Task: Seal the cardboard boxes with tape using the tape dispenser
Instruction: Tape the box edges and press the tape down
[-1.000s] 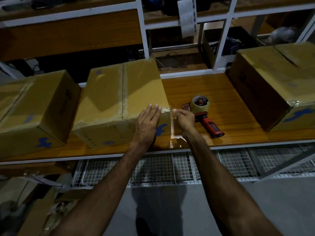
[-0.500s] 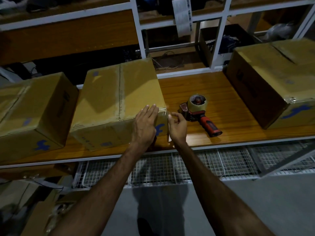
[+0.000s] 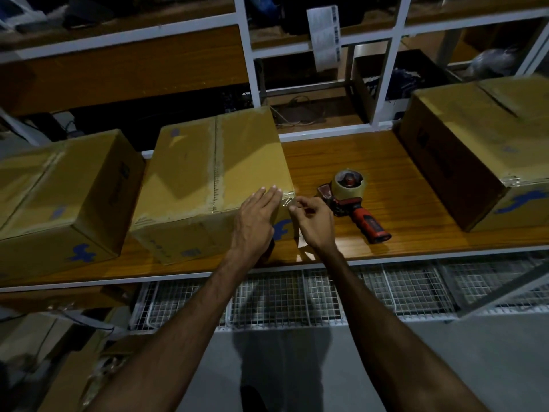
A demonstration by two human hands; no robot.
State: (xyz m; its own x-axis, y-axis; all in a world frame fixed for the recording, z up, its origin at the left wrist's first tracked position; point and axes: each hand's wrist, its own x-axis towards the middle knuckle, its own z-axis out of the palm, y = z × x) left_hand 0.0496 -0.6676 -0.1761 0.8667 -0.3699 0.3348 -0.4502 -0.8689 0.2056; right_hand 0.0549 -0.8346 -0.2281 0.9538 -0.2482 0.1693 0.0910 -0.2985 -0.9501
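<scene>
Middle box [image 3: 208,179]: a brown cardboard box on the wooden worktop [image 3: 401,233], top flaps closed, a strip of tape running along the centre seam from back to front. A blue logo shows on its front face, partly hidden behind the left hand.
Left hand [image 3: 255,221]: flat and open, fingers straight and together, pressing on the front right corner of the middle box where the top meets the front face.
Right hand [image 3: 315,221]: just beside the same corner, thumb and fingers curled, pinching a piece of clear tape [image 3: 286,200] that lies wrinkled over the box's front right edge.
Tape dispenser [image 3: 353,200]: lying on the worktop just right of the right hand, untouched, red and black handle pointing toward the front edge, a roll of tan tape mounted on it.
Left box [image 3: 59,191]: stands to the left of the middle box, close beside it, flaps closed, blue logo on the front.
Right box [image 3: 481,150]: stands well apart on the right end of the worktop, with shiny tape at its front left corner and a blue logo on the front.
Rack [image 3: 383,84]: white metal uprights and rails behind the worktop, with dark shelves holding things too dim to tell.
Paper label [image 3: 323,34]: hangs from an upper rail.
Wire mesh shelf [image 3: 326,295]: sits below the front edge of the worktop.
</scene>
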